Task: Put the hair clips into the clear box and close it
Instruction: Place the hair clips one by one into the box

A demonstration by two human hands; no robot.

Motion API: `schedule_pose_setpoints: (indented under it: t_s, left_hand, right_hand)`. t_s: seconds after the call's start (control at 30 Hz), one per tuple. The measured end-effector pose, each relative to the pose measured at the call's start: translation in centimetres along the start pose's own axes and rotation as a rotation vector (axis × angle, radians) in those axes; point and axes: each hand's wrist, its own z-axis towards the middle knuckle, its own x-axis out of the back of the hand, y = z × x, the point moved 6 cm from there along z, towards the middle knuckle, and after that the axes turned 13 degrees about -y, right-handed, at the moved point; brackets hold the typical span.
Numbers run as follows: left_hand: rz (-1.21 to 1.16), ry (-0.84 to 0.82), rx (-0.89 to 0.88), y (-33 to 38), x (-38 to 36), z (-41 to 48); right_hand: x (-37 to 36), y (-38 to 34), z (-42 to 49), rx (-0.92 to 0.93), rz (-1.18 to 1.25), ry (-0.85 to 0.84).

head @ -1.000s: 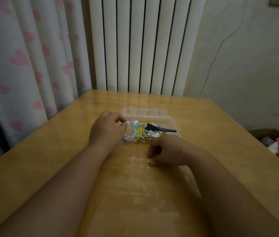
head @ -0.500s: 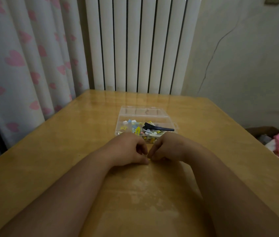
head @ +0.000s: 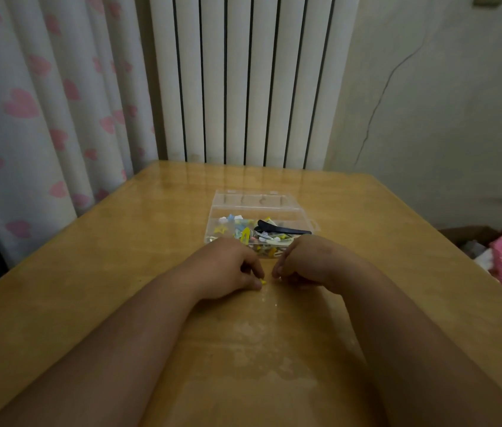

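Head view: both forearms lie on the wooden table (head: pixel 120 257). The left hand (head: pixel 228 266), curled knuckles up, pinches a small yellow clip (head: pixel 263 282) at the tabletop; its long axis is too small to tell. Just beside it, the right hand (head: pixel 302 263) is loosely curled, seemingly empty. Beyond them the clear box (head: pixel 262 208) stands open, lid laid back, holding colourful hair clips (head: pixel 243 232) and a black clip (head: pixel 283 230) lying left to right.

The room is dim, with flat, yellowish light. Soft glare streaks the far edge of the glossy light-wood tabletop (head: pixel 120 272), where the white ribbed radiator (head: pixel 243 87) reflects, and a pale sheen lies between the forearms. Shadows are faint. Wide-angle distortion bends the frame's edges; fine detail looks soft and slightly smeared.
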Motion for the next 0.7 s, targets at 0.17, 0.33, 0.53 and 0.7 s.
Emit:
schedule_pose_setpoints:
  t_s: [0.17, 0.33, 0.53, 0.7]
  left_hand:
    - [0.049, -0.055, 0.012, 0.9, -0.1, 0.1]
    - [0.006, -0.061, 0.057, 1.3, 0.0, 0.1]
    - [0.035, -0.053, 0.086, 1.6, -0.1, 0.5]
    - [-0.012, -0.097, 0.086, 1.5, -0.1, 0.8]
  right_hand:
    - [0.1, 0.0, 0.7, 0.004, -0.042, 0.079]
    - [0.2, 0.2, 1.2, -0.006, -0.074, 0.086]
    - [0.1, 0.1, 1.3, -0.013, -0.066, 0.08]
    - [0.1, 0.1, 1.3, -0.001, -0.075, 0.074]
